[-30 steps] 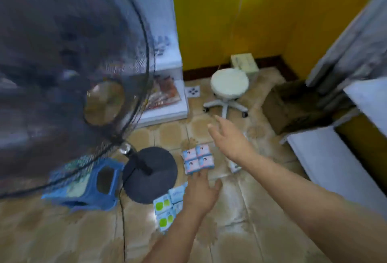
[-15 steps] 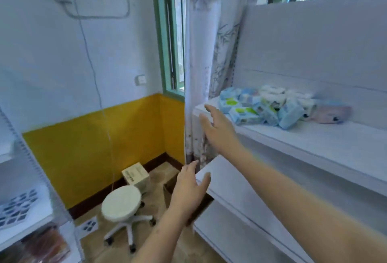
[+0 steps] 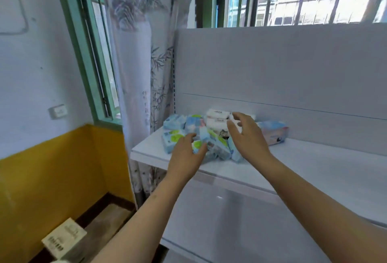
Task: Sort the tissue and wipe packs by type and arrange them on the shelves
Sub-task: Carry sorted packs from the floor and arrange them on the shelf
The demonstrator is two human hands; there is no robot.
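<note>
Both hands reach into a loose heap of packs (image 3: 209, 135) on the white shelf (image 3: 293, 170), piled near its left end against the back panel (image 3: 272, 70). The left hand (image 3: 186, 156) has its fingers spread and relaxed over the blue-and-green packs (image 3: 172, 139) at the heap's 8 o'clock, holding nothing. The right hand (image 3: 247, 137) hovers open above the white packs (image 3: 216, 117) at 12 o'clock, fingers only loosely curved. A pink pack (image 3: 274, 133) lies at 3 o'clock, just beside the right hand. The heap sits close to the shelf's left edge, so a careless sweep of the left hand could push the outer blue packs over it to the floor. The wrappers look slick and lean on one another, so pulling one out may topple its neighbours. The blue wrappers also look alike, so types could get mixed.
</note>
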